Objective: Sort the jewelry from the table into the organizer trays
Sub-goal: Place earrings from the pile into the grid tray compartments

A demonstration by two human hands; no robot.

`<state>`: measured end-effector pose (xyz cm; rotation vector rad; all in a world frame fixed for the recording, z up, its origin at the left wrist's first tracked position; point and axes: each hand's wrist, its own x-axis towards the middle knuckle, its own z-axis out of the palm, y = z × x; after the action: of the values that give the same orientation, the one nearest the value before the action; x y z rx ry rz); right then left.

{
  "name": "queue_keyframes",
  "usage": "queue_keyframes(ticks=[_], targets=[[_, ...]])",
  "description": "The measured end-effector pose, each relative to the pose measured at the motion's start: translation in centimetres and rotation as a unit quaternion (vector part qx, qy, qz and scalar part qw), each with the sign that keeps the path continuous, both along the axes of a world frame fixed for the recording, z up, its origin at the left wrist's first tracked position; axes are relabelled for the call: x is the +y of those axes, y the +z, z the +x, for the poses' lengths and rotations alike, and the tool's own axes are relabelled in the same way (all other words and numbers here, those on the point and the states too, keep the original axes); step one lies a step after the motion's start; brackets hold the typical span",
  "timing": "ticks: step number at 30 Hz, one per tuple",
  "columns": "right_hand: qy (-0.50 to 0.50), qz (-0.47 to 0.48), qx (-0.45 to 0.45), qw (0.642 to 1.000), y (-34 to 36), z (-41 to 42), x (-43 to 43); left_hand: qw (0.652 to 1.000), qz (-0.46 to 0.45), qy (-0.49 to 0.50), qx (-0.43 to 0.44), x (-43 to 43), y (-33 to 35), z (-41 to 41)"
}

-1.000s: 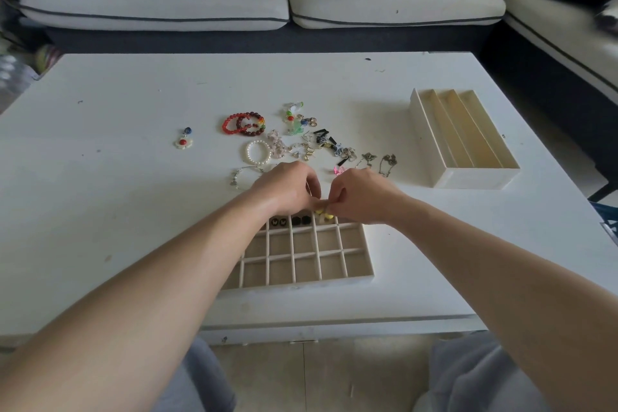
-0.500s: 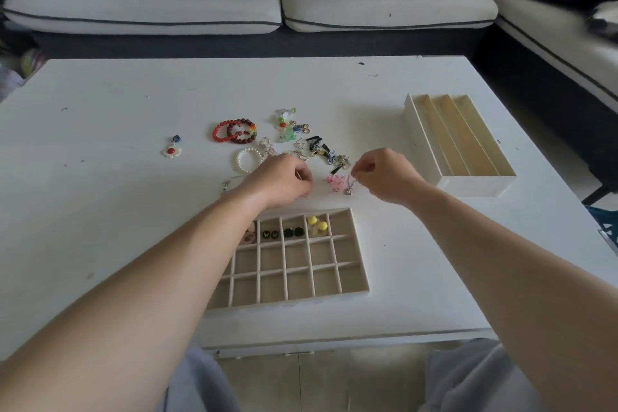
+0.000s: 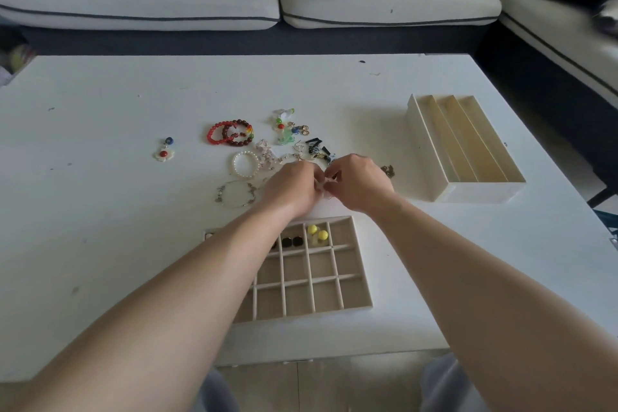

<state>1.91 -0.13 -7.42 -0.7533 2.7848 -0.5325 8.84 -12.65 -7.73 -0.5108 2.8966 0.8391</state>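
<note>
Left hand [image 3: 291, 188] and right hand [image 3: 359, 185] meet fingertip to fingertip, pinching a small pale piece (probably an earring) above the grid tray [image 3: 354, 306], presumably to separate it before sorting.

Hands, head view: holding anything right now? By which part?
Both hands, left hand and right hand, pinch a small pale piece between their fingertips above the grid tray. Too small and hidden to tell which part.

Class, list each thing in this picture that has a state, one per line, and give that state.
grid tray: partly filled; far row holds yellow earrings and black studs.
long tray: empty.
left hand: pinching a small piece.
right hand: pinching the same piece.
red bracelets: unsorted.
pearl bracelet: unsorted.
</note>
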Motion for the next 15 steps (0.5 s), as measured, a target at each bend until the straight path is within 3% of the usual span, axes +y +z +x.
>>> queue_keyframes(ticks=[8,15], targets=[[-0.018,0.004,-0.028,0.999,0.1,0.2,-0.6,1.000,0.020,0.011,-0.005,-0.5,0.5,0.4],[-0.029,-0.120,-0.078,0.989,1.6,-0.3,0.3,0.995,0.097,0.027,0.025,-1.1,1.2,0.7]])
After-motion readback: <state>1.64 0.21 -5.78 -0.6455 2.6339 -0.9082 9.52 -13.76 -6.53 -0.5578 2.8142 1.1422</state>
